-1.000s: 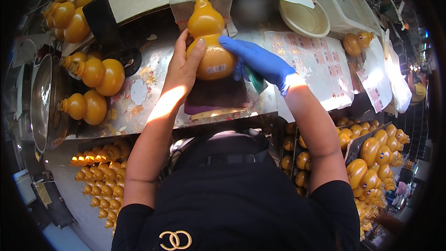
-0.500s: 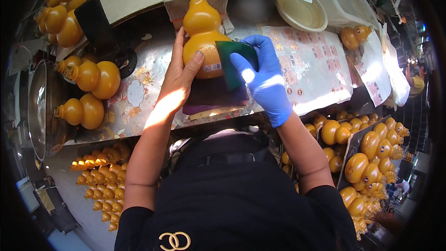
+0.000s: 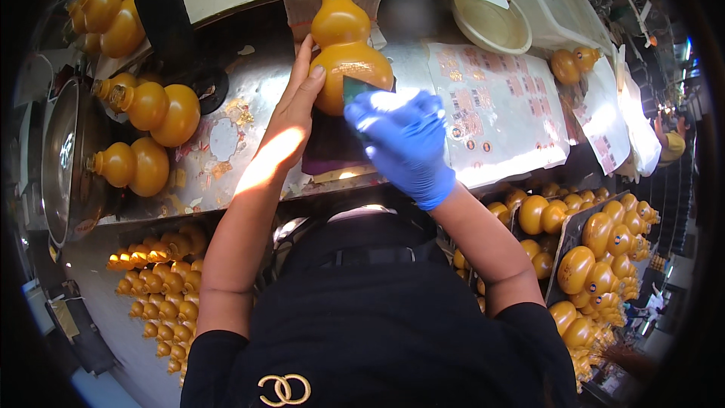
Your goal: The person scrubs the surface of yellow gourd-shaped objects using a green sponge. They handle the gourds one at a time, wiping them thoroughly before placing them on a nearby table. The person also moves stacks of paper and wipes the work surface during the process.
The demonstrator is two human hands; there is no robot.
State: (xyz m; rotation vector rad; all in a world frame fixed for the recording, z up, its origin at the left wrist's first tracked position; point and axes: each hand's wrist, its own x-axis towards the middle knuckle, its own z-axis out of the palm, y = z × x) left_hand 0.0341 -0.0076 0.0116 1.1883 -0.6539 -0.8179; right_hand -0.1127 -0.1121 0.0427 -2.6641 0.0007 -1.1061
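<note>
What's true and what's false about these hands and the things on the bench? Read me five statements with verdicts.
1. The right hand is gloved in blue. True.
2. The left hand holds the dark green piece. False: the right hand holds it; the left touches the gourd-shaped bottle.
3. The bottle's neck points toward the person. False: it points away, at the grey cloth.
4. The cream bowl is right of the grey cloth. True.
5. The left hand is also gloved. False: it is bare.
</note>
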